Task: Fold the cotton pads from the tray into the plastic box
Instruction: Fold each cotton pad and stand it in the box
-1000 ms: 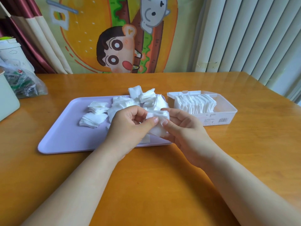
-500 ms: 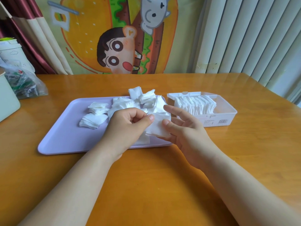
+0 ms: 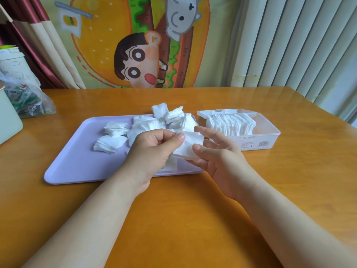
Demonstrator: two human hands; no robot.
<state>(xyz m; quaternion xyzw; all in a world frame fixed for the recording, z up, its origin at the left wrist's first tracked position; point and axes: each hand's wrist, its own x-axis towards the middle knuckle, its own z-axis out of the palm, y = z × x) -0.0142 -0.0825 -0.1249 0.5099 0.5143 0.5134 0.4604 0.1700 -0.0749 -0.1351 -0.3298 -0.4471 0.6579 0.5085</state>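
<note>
A lilac tray (image 3: 77, 151) lies on the wooden table with several white cotton pads (image 3: 110, 143) piled on it. To its right stands a clear plastic box (image 3: 268, 135) holding a row of folded pads (image 3: 230, 124). Above the tray's front right corner, my left hand (image 3: 152, 149) pinches one white cotton pad (image 3: 188, 147) between thumb and fingers. My right hand (image 3: 218, 155) holds the same pad's right edge, thumb on top and fingers spread beneath it. Another pad lies half hidden under my left hand.
A clear plastic bag (image 3: 29, 101) with dark contents, a white cup (image 3: 13, 64) and a pale container (image 3: 7, 120) sit at the table's left edge. A cartoon cloth and vertical blinds stand behind the table.
The pad has been spread out flatter between my hands. My right fingers have opened wider under it, and the pad has shifted slightly right.
</note>
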